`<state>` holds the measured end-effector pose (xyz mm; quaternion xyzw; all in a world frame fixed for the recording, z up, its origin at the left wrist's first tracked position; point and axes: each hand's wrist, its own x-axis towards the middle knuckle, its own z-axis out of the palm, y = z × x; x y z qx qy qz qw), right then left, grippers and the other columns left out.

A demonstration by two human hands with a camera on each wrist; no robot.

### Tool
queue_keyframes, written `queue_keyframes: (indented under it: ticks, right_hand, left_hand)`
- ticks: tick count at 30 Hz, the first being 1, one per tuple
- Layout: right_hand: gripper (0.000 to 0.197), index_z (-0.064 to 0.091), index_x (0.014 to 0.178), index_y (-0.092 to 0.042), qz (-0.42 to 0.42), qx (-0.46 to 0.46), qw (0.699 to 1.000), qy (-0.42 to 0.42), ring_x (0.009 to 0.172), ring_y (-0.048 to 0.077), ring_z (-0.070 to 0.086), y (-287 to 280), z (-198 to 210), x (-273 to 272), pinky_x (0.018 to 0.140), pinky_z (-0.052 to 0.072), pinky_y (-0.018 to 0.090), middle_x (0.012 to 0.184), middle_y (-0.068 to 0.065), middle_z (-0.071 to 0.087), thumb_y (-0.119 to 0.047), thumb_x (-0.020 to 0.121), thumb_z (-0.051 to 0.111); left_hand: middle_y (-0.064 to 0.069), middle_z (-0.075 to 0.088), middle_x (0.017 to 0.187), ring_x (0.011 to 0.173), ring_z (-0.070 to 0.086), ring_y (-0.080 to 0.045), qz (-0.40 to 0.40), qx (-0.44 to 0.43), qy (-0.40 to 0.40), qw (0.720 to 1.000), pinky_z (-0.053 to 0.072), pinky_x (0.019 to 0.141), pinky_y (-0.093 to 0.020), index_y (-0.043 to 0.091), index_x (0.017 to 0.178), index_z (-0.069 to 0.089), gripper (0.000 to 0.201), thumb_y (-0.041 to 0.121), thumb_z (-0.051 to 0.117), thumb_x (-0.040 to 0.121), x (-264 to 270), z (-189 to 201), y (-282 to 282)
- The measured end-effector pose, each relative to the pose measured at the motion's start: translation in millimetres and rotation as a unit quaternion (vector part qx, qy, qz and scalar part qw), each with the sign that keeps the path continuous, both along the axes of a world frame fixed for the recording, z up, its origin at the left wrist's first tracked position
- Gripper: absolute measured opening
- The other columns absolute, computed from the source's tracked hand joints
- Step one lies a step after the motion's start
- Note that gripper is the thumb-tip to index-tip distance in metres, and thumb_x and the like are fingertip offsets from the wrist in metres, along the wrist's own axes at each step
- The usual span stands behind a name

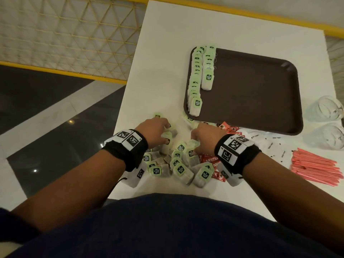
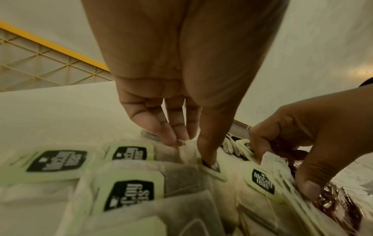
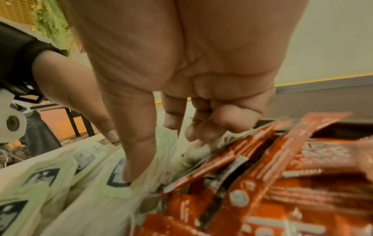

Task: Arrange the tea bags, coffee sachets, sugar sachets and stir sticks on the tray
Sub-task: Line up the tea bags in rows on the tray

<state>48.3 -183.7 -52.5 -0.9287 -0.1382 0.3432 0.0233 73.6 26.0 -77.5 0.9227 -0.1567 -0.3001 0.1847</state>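
A brown tray (image 1: pixel 256 94) holds two rows of green-tagged tea bags (image 1: pixel 197 79) along its left side. A loose pile of tea bags (image 1: pixel 176 164) lies on the white table in front of me. My left hand (image 1: pixel 167 135) reaches into the pile and pinches one tea bag (image 2: pixel 188 148) between thumb and fingers. My right hand (image 1: pixel 194 144) grips a small bunch of tea bags (image 2: pixel 268 174) at the pile's right edge, thumb (image 3: pixel 137 159) pressed on a tag. Red coffee sachets (image 3: pixel 262 175) lie under and beside it.
White sugar sachets (image 1: pixel 270 144) and a bundle of pink stir sticks (image 1: pixel 314 166) lie on the table to the right. Two clear glasses (image 1: pixel 327 110) stand past the tray's right rim. The table's left edge (image 1: pixel 128 86) drops to a dark floor.
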Motion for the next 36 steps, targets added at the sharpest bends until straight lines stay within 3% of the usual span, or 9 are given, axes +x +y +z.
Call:
queue_keyframes:
  ticks: [7, 14, 18, 20, 23, 25, 29, 32, 36]
  right_hand:
    - [0.017, 0.061, 0.092, -0.023, -0.080, 0.122, 0.989, 0.003, 0.075, 0.008, 0.053, -8, -1, -9, 0.058, 0.034, 0.021, 0.081, -0.012, 0.054, -0.031, 0.081, 0.072]
    - [0.013, 0.060, 0.084, -0.026, -0.203, 0.237, 0.950, 0.011, 0.060, 0.005, 0.053, -18, 10, -8, 0.061, 0.046, 0.025, 0.070, -0.010, 0.060, -0.021, 0.081, 0.072]
    - [0.014, 0.063, 0.087, -0.023, -0.257, 0.312, 0.915, 0.012, 0.068, 0.015, 0.068, -26, 16, -3, 0.069, 0.058, 0.037, 0.080, 0.000, 0.073, -0.017, 0.081, 0.074]
    - [0.013, 0.063, 0.090, -0.016, -0.281, 0.348, 0.894, 0.013, 0.068, 0.013, 0.068, -28, 22, 1, 0.069, 0.057, 0.033, 0.083, 0.004, 0.075, -0.013, 0.083, 0.074]
    - [0.015, 0.062, 0.098, -0.005, -0.311, 0.419, 0.852, 0.039, 0.076, 0.022, 0.068, -29, 34, 10, 0.076, 0.056, 0.036, 0.090, 0.014, 0.074, -0.007, 0.086, 0.071]
    - [0.019, 0.061, 0.103, 0.000, -0.309, 0.448, 0.838, 0.050, 0.080, 0.027, 0.067, -28, 41, 19, 0.079, 0.056, 0.040, 0.095, 0.019, 0.073, -0.006, 0.087, 0.070]
    - [0.017, 0.060, 0.102, -0.001, -0.289, 0.475, 0.830, 0.051, 0.077, 0.026, 0.064, -21, 51, 37, 0.074, 0.055, 0.038, 0.098, 0.023, 0.071, -0.004, 0.087, 0.069]
    - [0.020, 0.061, 0.104, -0.001, -0.289, 0.473, 0.832, 0.022, 0.081, 0.040, 0.067, -21, 53, 47, 0.075, 0.056, 0.043, 0.098, 0.024, 0.071, -0.007, 0.087, 0.069]
    - [0.021, 0.061, 0.105, -0.003, -0.299, 0.455, 0.838, -0.032, 0.078, 0.027, 0.068, -31, 48, 59, 0.075, 0.056, 0.043, 0.092, 0.015, 0.074, -0.011, 0.087, 0.070]
  left_hand:
    - [0.014, 0.051, 0.076, 0.079, 0.054, -0.014, 0.001, -0.037, 0.003, 0.999, 0.037, 0.062, -0.023, 0.016, 0.098, 0.064, 0.015, 0.018, 0.070, 0.084, 0, 1, -1]
    - [0.011, 0.057, 0.083, 0.081, 0.056, -0.014, 0.009, -0.102, 0.028, 0.994, 0.038, 0.064, -0.019, 0.019, 0.091, 0.059, 0.007, 0.020, 0.066, 0.089, 4, 3, 2]
    - [-0.001, 0.063, 0.088, 0.075, 0.056, -0.014, 0.037, -0.146, 0.012, 0.989, 0.041, 0.062, -0.019, 0.018, 0.095, 0.057, 0.008, 0.020, 0.065, 0.091, 6, 8, 0]
    - [0.002, 0.061, 0.090, 0.080, 0.058, -0.013, 0.064, -0.181, 0.002, 0.981, 0.044, 0.067, -0.019, 0.018, 0.102, 0.057, 0.013, 0.019, 0.064, 0.092, 9, 14, -2]
    - [0.007, 0.058, 0.092, 0.082, 0.059, -0.014, 0.118, -0.237, -0.001, 0.964, 0.049, 0.075, -0.028, 0.017, 0.113, 0.058, 0.023, 0.018, 0.065, 0.092, 20, 22, -8]
    - [0.005, 0.062, 0.089, 0.080, 0.061, -0.014, 0.157, -0.273, -0.005, 0.949, 0.051, 0.075, -0.030, 0.016, 0.106, 0.063, 0.019, 0.021, 0.069, 0.089, 29, 29, -15]
    - [-0.001, 0.065, 0.078, 0.068, 0.059, -0.010, 0.220, -0.368, 0.041, 0.902, 0.051, 0.070, -0.027, 0.013, 0.088, 0.066, 0.012, 0.023, 0.072, 0.088, 43, 44, -31]
    - [-0.005, 0.057, 0.080, 0.073, 0.051, -0.016, 0.232, -0.407, 0.088, 0.879, 0.046, 0.074, -0.031, 0.012, 0.089, 0.058, 0.010, 0.019, 0.061, 0.096, 51, 52, -45]
    - [-0.005, 0.052, 0.086, 0.081, 0.047, -0.020, 0.271, -0.445, 0.147, 0.841, 0.046, 0.077, -0.037, 0.017, 0.090, 0.048, 0.012, 0.021, 0.049, 0.101, 60, 55, -59]
